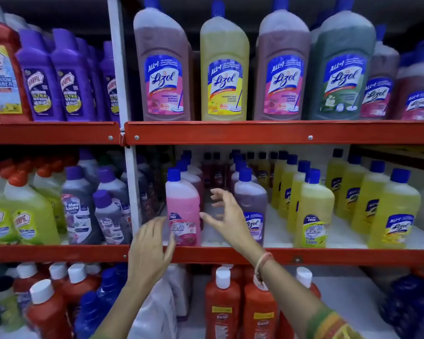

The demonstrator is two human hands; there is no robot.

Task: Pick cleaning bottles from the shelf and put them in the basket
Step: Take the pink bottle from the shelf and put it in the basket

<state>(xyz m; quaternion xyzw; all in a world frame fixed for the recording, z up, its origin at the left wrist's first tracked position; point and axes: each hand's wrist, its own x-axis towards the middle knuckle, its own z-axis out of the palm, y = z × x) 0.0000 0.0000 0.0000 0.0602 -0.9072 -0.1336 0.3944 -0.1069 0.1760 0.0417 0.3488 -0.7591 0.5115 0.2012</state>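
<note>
A pink Bactin bottle with a blue cap stands at the front of the middle shelf. My left hand is open just left of it, fingertips near its lower label. On its right, my right hand is also open, fingers spread in the gap between the pink bottle and a purple Lizol bottle. Neither hand holds anything. No basket is in view.
Yellow cleaner bottles fill the middle shelf's right side. Large Lizol bottles line the top shelf, purple Harpic bottles to their left. Red Bactin bottles stand on the bottom shelf. A white upright post divides the shelving.
</note>
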